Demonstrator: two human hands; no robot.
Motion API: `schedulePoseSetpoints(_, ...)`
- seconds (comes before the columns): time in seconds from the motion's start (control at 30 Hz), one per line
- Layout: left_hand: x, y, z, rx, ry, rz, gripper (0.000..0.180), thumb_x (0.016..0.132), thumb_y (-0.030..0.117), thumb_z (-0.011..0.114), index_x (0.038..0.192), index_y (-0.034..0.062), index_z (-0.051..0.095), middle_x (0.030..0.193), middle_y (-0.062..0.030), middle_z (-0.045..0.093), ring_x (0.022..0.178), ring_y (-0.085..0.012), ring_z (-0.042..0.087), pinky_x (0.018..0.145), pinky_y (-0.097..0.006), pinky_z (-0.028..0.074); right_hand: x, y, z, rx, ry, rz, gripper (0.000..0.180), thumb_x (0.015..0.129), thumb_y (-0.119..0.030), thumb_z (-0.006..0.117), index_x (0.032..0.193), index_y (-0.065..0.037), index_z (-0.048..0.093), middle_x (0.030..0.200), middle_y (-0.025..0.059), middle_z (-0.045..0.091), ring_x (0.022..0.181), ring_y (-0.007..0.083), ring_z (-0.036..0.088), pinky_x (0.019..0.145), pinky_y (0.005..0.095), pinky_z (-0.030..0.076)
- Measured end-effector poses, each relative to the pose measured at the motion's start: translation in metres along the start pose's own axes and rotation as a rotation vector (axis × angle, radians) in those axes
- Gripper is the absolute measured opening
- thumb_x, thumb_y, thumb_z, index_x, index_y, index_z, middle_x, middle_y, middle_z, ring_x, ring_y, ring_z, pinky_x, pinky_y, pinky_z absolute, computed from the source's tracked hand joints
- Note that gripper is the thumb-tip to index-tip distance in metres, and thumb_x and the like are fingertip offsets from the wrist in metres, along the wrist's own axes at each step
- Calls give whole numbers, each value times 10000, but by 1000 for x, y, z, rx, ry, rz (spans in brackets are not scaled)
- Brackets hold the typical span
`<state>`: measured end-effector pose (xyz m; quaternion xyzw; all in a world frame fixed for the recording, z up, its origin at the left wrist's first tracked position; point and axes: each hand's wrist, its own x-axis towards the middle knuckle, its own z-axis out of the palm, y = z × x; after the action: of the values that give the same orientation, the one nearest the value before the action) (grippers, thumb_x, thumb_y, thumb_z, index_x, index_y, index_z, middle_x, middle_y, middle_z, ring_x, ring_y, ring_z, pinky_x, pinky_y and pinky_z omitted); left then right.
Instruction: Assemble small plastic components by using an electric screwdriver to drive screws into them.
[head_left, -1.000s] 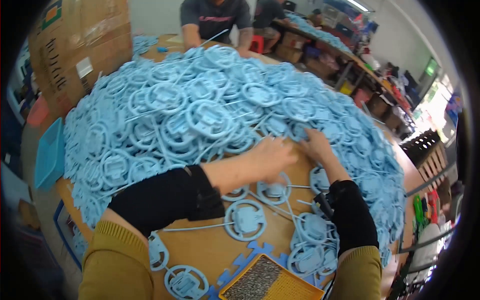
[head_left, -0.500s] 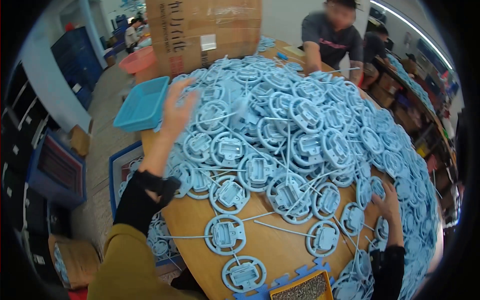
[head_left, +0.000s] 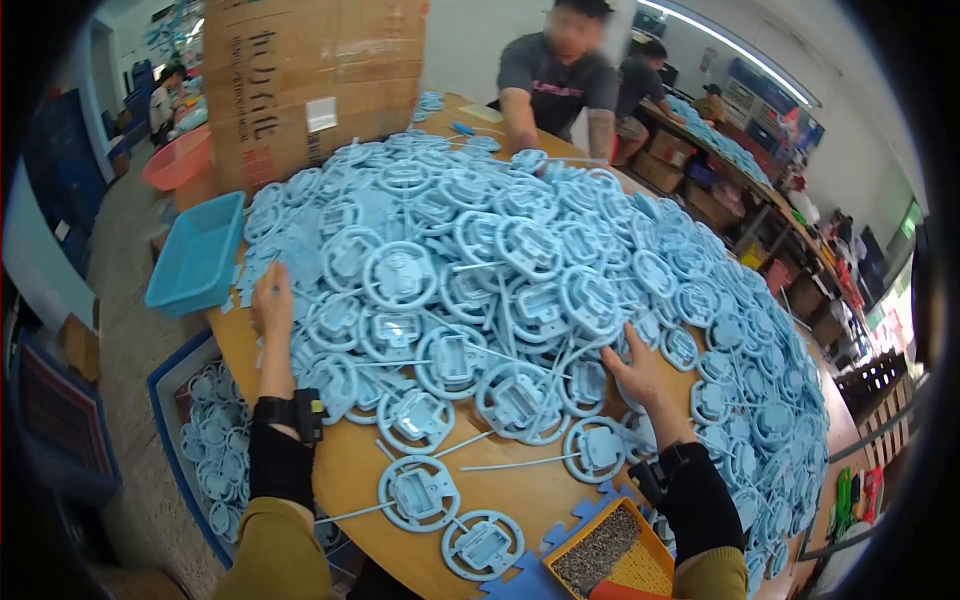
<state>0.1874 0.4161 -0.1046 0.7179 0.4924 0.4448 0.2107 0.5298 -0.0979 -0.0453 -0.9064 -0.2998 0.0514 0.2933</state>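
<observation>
A large heap of light-blue plastic wheel-shaped parts point(head_left: 398, 275), each with a rectangular housing in the ring, covers the table point(head_left: 365, 480). Some parts have thin sticks lying on or next to them. At the heap's left edge is my left hand point(head_left: 272, 305), fingers loosely extended beside flat light-blue pieces; I see nothing held in it. My right hand point(head_left: 640, 375) reaches to the heap's front right, its thumb and fingers apart, close to several wheel parts. Two separate wheels, one point(head_left: 418, 494) beside another point(head_left: 482, 545), lie near the front edge.
A yellow tray point(head_left: 655, 555) of small metal pieces sits on a blue foam mat point(head_left: 520, 580). Teal baskets point(head_left: 195, 255) and a cardboard box point(head_left: 320, 70) stand at the left and back. A blue-rimmed bin point(head_left: 165, 400) is below. Across the table, a co-worker point(head_left: 555, 85) reaches in.
The view has swung right. My left hand has come down from above the heap to its left edge. My right hand has moved inward from the right side.
</observation>
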Motion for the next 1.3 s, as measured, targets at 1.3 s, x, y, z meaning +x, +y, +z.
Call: schedulePoseSetpoints(1.3,90,4,23,212,-80,-339,978,749,757,448,1425,63,312,1481,-307,143,1367,-487,113,1084,-580,149,-248,8,-230,782,81,44,929,796,-754,416,1430,-83,311,1317,133,502,1169,250,522,977,379,400)
